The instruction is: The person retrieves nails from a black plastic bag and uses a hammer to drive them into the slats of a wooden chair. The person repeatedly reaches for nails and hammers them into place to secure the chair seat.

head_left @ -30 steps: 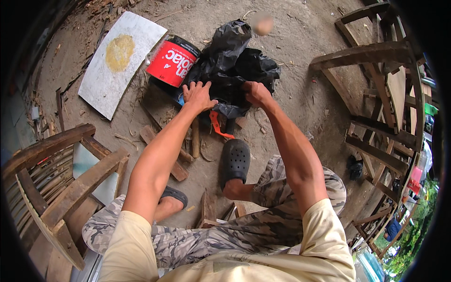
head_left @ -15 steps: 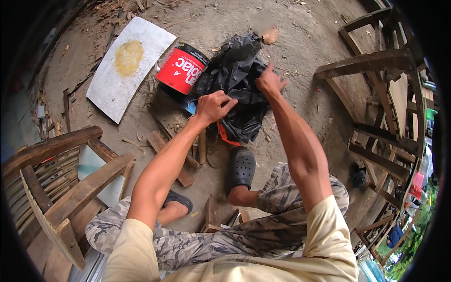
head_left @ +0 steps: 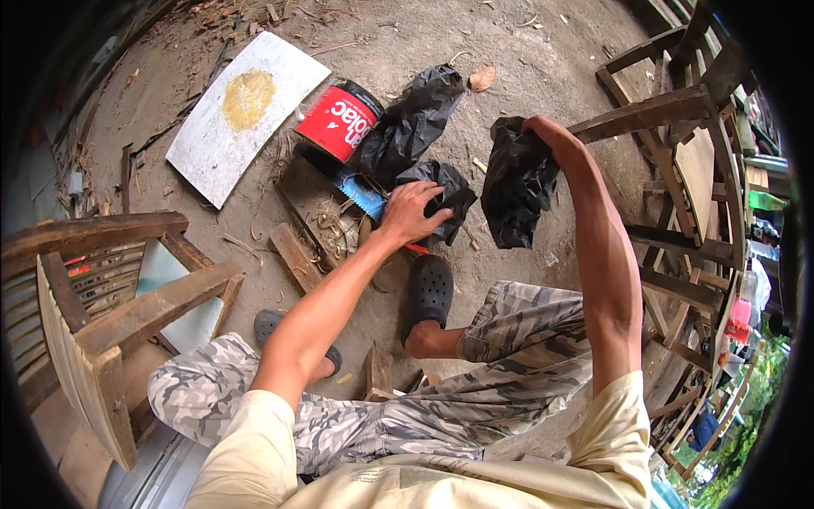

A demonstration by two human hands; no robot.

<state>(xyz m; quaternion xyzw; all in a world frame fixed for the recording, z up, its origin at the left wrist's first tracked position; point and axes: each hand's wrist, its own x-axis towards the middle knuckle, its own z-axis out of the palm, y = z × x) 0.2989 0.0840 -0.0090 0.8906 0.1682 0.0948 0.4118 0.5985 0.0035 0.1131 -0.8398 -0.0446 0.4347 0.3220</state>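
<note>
My right hand (head_left: 547, 134) is closed on the top of a crumpled black plastic bag (head_left: 519, 187), which hangs from it to the right of centre. Its fingers are partly hidden behind the plastic. My left hand (head_left: 411, 214) rests on a smaller bunch of black plastic (head_left: 449, 188), thumb and fingers apart. A longer crumpled black plastic piece (head_left: 414, 117) lies just beyond it, against a red can (head_left: 341, 125) with a black rim. Beside my left hand is a blue toothed strip (head_left: 365, 198). A bit of an orange object (head_left: 417, 248) shows below that hand.
A white board (head_left: 229, 144) with a yellow smear lies at the far left. Wooden frames stand at left (head_left: 153, 310) and right (head_left: 653, 119). Wood offcuts (head_left: 294, 259) and shavings lie before my dark clogs (head_left: 430, 288). A dry leaf (head_left: 482, 77) is on the dirt.
My right hand has moved right and drawn a black plastic bag away from the pile. My left hand has shifted slightly right and down, its fingers now spread on the plastic.
</note>
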